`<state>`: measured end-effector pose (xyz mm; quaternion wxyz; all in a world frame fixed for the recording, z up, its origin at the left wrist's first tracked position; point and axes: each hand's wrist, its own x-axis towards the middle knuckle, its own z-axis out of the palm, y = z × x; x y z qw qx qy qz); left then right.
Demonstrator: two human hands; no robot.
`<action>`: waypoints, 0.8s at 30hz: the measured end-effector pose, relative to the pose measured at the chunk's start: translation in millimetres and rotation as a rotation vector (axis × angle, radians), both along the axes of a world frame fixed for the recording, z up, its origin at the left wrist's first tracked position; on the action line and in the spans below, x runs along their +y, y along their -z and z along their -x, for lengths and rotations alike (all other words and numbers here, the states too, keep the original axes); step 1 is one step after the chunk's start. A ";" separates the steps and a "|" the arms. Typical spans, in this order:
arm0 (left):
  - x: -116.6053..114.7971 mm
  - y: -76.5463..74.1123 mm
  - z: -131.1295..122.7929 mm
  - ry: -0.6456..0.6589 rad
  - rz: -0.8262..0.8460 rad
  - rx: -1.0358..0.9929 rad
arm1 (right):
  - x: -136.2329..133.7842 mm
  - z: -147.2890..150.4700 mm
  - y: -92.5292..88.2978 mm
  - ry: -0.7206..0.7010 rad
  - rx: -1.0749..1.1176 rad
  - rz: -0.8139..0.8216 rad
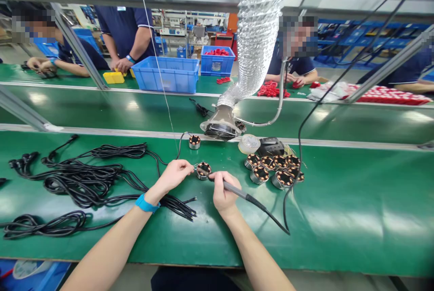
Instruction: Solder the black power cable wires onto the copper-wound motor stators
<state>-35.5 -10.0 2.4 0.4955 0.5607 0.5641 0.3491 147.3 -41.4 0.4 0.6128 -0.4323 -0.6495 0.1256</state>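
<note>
My right hand (225, 191) is closed round the grey handle of a soldering iron (237, 191), its tip pointing left at a motor stator (204, 171). This stator is a metal ring with copper windings and a black core, lying on the green bench. On its left side my left hand (174, 175) pinches thin solder wire (159, 71), which hangs down from above. The fingertips sit close to the stator's edge; exact contact is too small to tell. Just behind, another stator (194, 142) has a black lead attached.
Coiled black cables (98, 178) cover the bench's left side. Several stators (260, 174) cluster at right beside a tape roll (249, 144). A fume extraction hood (222, 123) hangs over the rear. The iron's cord (300, 146) loops at right. Across the belt, co-workers sit behind blue bins (166, 75).
</note>
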 end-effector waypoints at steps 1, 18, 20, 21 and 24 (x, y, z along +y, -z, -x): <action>-0.1 0.1 -0.2 -0.002 0.000 -0.002 | -0.1 0.7 -0.3 -0.009 -0.004 -0.002; -1.5 -2.4 -0.9 -0.016 -0.006 0.041 | 5.7 4.8 8.7 0.015 0.302 0.219; -1.0 -1.1 -0.4 -0.017 -0.016 0.051 | 6.5 4.3 9.4 0.024 0.319 0.213; -0.8 -0.6 -0.3 -0.018 -0.019 0.053 | 6.7 4.0 9.5 0.025 0.320 0.211; -0.3 0.5 -0.2 -0.025 -0.021 0.056 | 6.8 3.1 9.7 0.025 0.315 0.202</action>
